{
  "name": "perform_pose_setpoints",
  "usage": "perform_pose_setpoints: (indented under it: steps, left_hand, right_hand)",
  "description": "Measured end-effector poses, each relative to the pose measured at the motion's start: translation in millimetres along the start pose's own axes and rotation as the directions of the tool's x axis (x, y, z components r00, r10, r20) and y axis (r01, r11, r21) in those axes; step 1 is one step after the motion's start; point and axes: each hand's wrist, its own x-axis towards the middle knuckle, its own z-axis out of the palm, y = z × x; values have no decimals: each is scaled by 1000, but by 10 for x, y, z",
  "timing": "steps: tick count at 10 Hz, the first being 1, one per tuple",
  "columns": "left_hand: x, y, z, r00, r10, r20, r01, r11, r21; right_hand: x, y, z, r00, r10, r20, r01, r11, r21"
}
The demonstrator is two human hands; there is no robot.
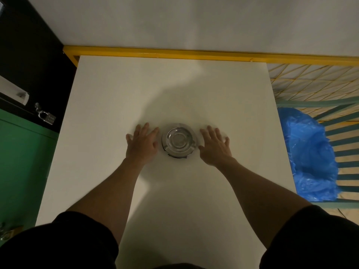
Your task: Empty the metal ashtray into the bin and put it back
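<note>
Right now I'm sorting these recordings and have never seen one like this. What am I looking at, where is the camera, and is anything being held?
There is no machine here: a person wears one wide-angle camera on the head, looking forward and down, so you see their own two bare arms reaching out from dark sleeves.

In front of them is a white table. On it stands a round metal ashtray, shiny, and no contents can be made out in it.

The left hand lies flat and open just left of the ashtray; the right hand lies flat and open just right of it. Neither holds anything.

Off the table's right edge is a bin lined with a blue plastic bag. At far left, a padlock hangs on a dark and green cabinet.
</note>
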Motion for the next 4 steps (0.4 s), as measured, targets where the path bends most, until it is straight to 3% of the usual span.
perform_pose_setpoints:
  steps: [4]
  left_hand:
    - [21,20,-89,1000,0,26,0,1000,-15]
  right_hand:
    - [17,-16,-40,1000,8,-5,-8,1000,27]
